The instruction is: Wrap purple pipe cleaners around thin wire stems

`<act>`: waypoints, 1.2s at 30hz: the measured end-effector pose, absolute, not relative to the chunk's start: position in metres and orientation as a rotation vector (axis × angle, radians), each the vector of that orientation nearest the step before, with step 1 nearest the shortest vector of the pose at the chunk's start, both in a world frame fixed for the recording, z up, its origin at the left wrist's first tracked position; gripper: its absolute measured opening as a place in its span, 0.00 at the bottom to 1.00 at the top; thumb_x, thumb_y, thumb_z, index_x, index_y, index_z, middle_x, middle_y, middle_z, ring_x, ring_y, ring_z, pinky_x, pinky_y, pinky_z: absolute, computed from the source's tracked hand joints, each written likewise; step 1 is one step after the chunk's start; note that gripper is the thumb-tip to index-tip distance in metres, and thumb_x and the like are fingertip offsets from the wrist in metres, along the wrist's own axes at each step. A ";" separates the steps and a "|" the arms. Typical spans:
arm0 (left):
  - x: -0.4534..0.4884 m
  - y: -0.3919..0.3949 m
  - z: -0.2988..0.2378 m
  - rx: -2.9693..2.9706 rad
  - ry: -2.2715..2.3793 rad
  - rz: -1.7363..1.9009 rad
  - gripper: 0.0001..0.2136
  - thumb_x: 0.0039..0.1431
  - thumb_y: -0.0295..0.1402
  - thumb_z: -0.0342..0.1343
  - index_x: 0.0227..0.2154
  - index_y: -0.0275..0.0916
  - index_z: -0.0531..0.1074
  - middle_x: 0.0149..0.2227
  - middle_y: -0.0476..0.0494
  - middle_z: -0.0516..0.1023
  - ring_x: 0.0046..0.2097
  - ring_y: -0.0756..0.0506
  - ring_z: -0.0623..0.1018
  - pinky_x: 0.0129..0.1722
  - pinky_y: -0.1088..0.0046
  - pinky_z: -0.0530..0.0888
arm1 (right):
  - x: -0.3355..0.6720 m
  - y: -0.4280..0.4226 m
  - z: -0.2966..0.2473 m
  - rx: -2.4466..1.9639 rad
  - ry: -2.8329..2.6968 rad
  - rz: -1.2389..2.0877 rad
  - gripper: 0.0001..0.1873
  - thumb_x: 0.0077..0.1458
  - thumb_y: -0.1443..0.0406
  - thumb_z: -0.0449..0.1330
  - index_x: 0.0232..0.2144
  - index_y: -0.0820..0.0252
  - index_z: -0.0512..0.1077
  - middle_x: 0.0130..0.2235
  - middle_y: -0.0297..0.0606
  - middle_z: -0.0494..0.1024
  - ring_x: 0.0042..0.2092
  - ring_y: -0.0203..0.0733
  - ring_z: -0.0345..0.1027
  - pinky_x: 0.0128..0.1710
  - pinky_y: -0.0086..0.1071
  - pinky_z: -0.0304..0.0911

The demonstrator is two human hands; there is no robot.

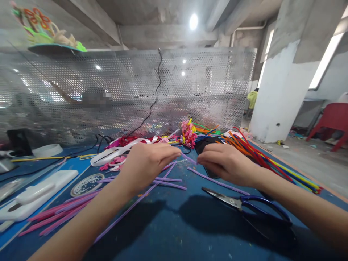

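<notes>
A short purple pipe cleaner (188, 158) stretches between my two hands above the blue table. My left hand (149, 163) pinches its left end, and my right hand (223, 161) pinches the other end; the fingertips are partly hidden behind the hands. Below my right hand lies a twisted purple pipe cleaner (217, 181). Nearer to me rest scissors (239, 203) with dark blue handles, their blades pointing left. Under and beside my left arm are loose purple pipe cleaners (136, 203) and a bundle of pink and purple pipe cleaners (62, 212).
Behind my hands stands a bunch of pink and yellow pipe-cleaner flowers (188, 133). Red, orange and yellow pipe cleaners (282, 166) lie at the right. On the left are a white device (38, 195) and a round dish of small white beads (87, 184). A perforated metal panel (130, 90) borders the table's back.
</notes>
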State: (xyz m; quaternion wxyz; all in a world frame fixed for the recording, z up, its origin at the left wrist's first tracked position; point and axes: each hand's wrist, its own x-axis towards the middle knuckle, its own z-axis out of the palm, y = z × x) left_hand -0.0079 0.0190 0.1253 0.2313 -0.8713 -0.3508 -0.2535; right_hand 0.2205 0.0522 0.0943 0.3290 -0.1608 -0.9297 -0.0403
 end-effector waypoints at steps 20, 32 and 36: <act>0.004 0.005 0.123 -2.354 -0.866 -0.681 0.10 0.61 0.29 0.45 0.39 0.38 0.72 0.35 0.46 0.79 0.36 0.48 0.77 0.34 0.74 0.71 | 0.221 0.049 0.094 -0.589 -2.187 0.256 0.08 0.51 0.73 0.55 0.29 0.60 0.75 0.27 0.33 0.75 0.29 0.32 0.66 0.30 0.26 0.59; 0.027 -0.013 0.114 -2.309 -0.753 -0.651 0.13 0.62 0.27 0.41 0.36 0.33 0.72 0.29 0.42 0.78 0.30 0.47 0.77 0.28 0.74 0.73 | 0.222 0.044 0.100 -0.637 -1.834 0.494 0.05 0.51 0.65 0.59 0.28 0.60 0.75 0.29 0.35 0.77 0.31 0.34 0.69 0.30 0.27 0.63; 0.015 -0.014 0.128 -2.230 -0.772 -0.654 0.11 0.61 0.29 0.44 0.40 0.37 0.71 0.33 0.43 0.79 0.34 0.46 0.78 0.32 0.71 0.73 | 0.226 0.043 0.102 -0.563 -2.054 0.378 0.07 0.54 0.67 0.56 0.31 0.59 0.75 0.31 0.35 0.78 0.32 0.35 0.69 0.31 0.27 0.62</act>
